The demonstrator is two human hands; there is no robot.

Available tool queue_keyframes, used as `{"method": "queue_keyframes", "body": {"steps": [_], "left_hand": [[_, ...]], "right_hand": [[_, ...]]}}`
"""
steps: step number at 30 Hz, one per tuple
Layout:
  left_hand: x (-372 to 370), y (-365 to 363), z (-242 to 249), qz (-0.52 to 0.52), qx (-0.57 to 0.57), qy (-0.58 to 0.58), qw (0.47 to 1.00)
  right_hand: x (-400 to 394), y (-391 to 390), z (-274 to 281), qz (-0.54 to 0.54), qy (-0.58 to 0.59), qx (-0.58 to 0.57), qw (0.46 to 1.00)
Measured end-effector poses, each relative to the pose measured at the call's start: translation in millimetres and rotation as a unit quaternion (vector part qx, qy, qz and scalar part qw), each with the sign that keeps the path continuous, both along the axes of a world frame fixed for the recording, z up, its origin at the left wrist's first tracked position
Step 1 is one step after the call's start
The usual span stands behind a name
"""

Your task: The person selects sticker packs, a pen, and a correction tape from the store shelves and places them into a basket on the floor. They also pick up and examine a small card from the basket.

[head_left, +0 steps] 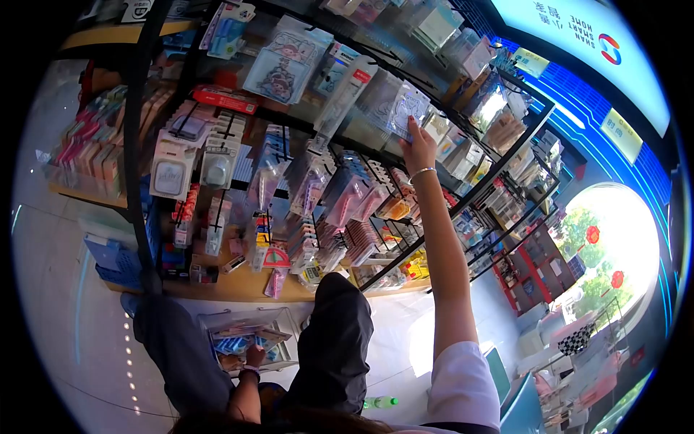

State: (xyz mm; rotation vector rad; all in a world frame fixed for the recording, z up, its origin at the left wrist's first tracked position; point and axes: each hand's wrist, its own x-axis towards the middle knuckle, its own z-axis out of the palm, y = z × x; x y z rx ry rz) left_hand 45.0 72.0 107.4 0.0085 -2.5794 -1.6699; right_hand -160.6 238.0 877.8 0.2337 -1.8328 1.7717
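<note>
My right hand (420,150) reaches up to the rack with a bracelet on its wrist. Its fingers close on the edge of a clear packet (406,110) with a line-drawn print, among the hanging goods. Low between my knees, my left hand (254,356) is in a clear plastic bin (289,318). The fingers are curled, and what they hold, if anything, I cannot make out. Blue and brown packets (235,343) lie in the bin around that hand. Left of the right hand hangs a larger clear packet (288,61) with cartoon figures.
A black-framed rack (136,130) carries several rows of packaged stationery on hooks. Its wooden base shelf (217,291) runs just beyond my knees. A green bottle (381,401) lies on the floor at my right. Blue baskets (116,260) are at the left. Further off stands a red cabinet (531,267).
</note>
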Motion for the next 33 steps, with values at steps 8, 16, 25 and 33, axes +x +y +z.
{"method": "queue_keyframes", "body": {"steps": [8,16,25,33], "left_hand": [[15,-14,59,-0.031,0.004,-0.138,0.990],[9,-4,16,-0.008,-0.008,-0.133,0.991],[10,-7,24,-0.035,-0.018,-0.174,0.984],[9,-6,27,-0.022,-0.013,-0.174,0.984]], "right_hand": [[11,-10,1,0.031,-0.010,-0.077,0.996],[7,5,9,0.064,-0.034,-0.098,0.993],[6,6,12,0.072,-0.030,-0.060,0.995],[4,5,11,0.065,-0.028,-0.073,0.995]]}}
